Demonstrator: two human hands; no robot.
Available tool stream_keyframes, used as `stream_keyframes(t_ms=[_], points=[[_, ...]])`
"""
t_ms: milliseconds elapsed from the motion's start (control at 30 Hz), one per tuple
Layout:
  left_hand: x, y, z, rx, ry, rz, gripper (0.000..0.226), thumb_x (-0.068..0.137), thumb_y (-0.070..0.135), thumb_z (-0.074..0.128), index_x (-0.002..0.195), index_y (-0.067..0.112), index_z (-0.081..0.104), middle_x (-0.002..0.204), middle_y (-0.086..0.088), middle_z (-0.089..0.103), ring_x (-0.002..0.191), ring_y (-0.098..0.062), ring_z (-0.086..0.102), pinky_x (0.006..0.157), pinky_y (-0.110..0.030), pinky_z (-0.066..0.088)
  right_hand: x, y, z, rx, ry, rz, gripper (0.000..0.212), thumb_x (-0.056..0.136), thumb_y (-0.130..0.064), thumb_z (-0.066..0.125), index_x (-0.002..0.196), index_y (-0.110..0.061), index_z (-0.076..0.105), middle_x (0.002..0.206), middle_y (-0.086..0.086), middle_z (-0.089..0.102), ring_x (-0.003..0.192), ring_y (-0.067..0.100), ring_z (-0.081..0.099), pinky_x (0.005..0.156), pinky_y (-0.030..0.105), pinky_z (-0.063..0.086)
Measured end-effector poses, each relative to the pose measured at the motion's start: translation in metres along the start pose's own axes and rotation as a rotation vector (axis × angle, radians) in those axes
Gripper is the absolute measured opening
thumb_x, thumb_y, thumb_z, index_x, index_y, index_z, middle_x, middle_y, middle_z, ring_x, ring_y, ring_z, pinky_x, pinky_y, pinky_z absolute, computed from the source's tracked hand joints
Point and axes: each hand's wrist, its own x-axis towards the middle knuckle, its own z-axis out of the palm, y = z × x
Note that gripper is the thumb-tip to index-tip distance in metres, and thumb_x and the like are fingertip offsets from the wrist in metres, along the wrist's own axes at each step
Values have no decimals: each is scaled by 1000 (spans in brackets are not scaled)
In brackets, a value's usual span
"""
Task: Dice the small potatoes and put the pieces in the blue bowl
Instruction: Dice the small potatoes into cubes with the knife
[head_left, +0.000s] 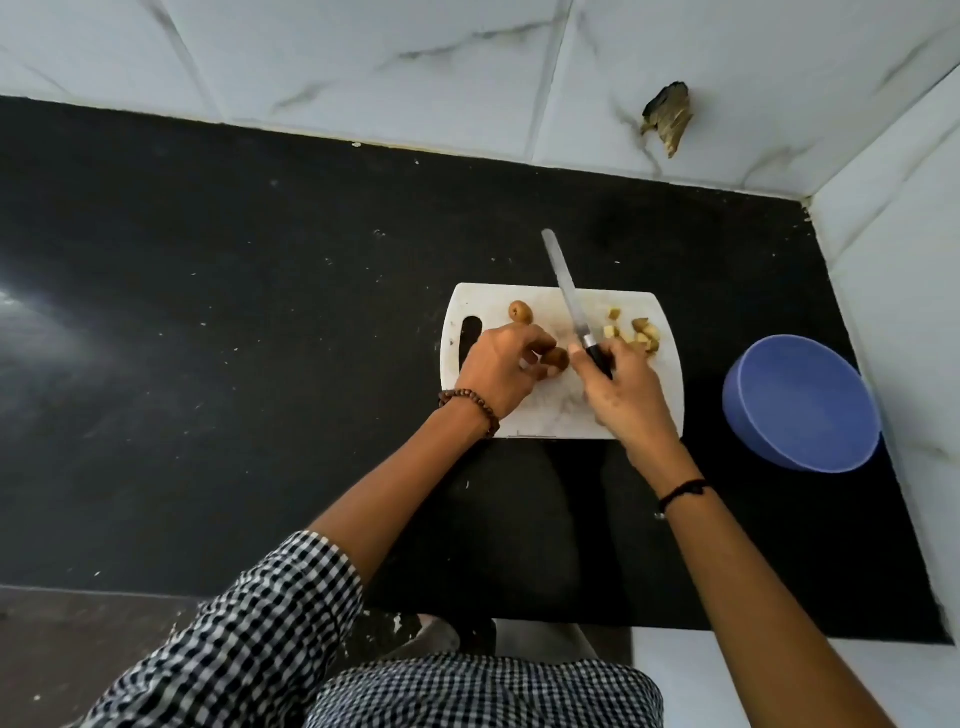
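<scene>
A white cutting board lies on the black counter. My left hand holds a small brown potato at its fingertips on the board. Another whole small potato sits near the board's far edge. My right hand grips the black handle of a long knife, whose blade points away over the board's far edge. Several diced potato pieces lie at the board's right side, beside the right hand. The blue bowl stands to the right of the board, and nothing shows inside it.
A black counter stretches wide to the left. White marbled tile walls close the back and the right side, just beyond the bowl. A broken dark patch marks the back wall tile.
</scene>
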Motion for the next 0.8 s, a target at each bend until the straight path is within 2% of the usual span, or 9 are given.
stream_keyframes(t_ms=[67,167,333,500,667,800], points=[[4,8,6,-33,-32,3,25,79,12,75,104,11,69,95,2,71,82,-1,61,76,-7,46,-15,10,0,64,22,48,26,101,-46,53,111,-23,60,86,-4,63,78,13,62,68,29,47],[6,11,15,-80,-84,-39,26,78,10,76,103,11,69,92,3,71,78,4,59,75,-4,45,-32,20,2,60,40,97,19,103,-43,51,107,-26,58,83,0,64,73,14,63,64,30,48],[6,10,16,-94,-98,-65,27,77,12,77,103,10,70,93,3,73,76,4,60,76,-1,44,-47,22,5,-39,43,126,32,105,-45,46,101,-15,57,84,3,63,73,13,61,56,24,38],[6,11,15,-54,-91,-67,22,81,15,74,103,13,72,94,2,73,88,-6,66,88,-21,52,-53,20,10,-80,30,113,38,106,-46,40,102,-12,55,89,5,63,78,16,61,57,26,40],[8,14,15,-13,-89,-90,18,82,14,74,100,14,75,95,2,74,90,-9,67,89,-25,53,-53,16,12,-218,26,103,43,108,-46,32,106,-9,54,91,8,62,84,25,63,72,41,52],[9,15,16,38,-90,-68,16,84,13,72,99,13,76,93,-2,74,87,-16,68,85,-29,55,-52,11,16,-284,-14,107,45,109,-43,28,108,-5,52,96,13,62,87,31,63,72,42,51]])
